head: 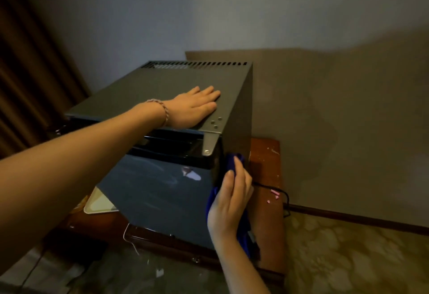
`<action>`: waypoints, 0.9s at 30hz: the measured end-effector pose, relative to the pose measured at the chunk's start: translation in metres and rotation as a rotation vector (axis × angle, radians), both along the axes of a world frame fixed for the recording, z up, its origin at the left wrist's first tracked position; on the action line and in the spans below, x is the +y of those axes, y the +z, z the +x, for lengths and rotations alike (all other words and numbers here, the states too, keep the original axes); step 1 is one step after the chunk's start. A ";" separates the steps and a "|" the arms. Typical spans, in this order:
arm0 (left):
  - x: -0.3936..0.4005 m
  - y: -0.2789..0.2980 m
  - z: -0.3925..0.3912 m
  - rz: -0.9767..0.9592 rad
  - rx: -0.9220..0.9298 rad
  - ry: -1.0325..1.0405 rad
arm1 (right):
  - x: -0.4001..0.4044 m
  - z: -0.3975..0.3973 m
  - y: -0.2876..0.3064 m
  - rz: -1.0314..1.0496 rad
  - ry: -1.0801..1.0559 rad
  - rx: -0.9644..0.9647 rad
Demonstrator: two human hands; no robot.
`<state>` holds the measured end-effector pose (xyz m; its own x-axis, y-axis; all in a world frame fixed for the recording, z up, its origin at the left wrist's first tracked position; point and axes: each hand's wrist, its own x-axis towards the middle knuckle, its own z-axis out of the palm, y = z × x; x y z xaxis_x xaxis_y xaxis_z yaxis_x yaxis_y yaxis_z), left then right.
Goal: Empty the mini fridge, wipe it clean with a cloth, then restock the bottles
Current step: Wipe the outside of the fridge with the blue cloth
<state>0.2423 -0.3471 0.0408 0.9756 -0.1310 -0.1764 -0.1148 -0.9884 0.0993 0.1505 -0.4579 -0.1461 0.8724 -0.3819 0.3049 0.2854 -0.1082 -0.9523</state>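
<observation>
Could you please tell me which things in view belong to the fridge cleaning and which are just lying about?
In use: fridge, blue cloth, left hand flat on top, right hand pressing the cloth.
Lying about: white tray, pink scraps, black cable, curtain.

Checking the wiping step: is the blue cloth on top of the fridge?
No, the right hand presses the blue cloth against the mini fridge at its right front edge.
</observation>
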 end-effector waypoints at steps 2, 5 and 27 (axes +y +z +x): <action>0.024 0.001 -0.018 -0.003 0.014 0.004 | 0.002 -0.003 0.025 -0.003 -0.004 -0.098; 0.065 0.002 -0.042 -0.012 0.029 0.034 | 0.003 -0.001 0.066 -0.038 0.019 -0.179; 0.219 -0.021 -0.072 -0.058 -0.173 0.060 | 0.035 -0.009 0.144 -1.417 -0.131 -0.404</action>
<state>0.1698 -0.1280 0.0201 0.9971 -0.0766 0.0008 -0.0759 -0.9872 0.1404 0.1418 -0.4228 -0.0016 0.6232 0.3668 0.6907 0.4143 -0.9039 0.1063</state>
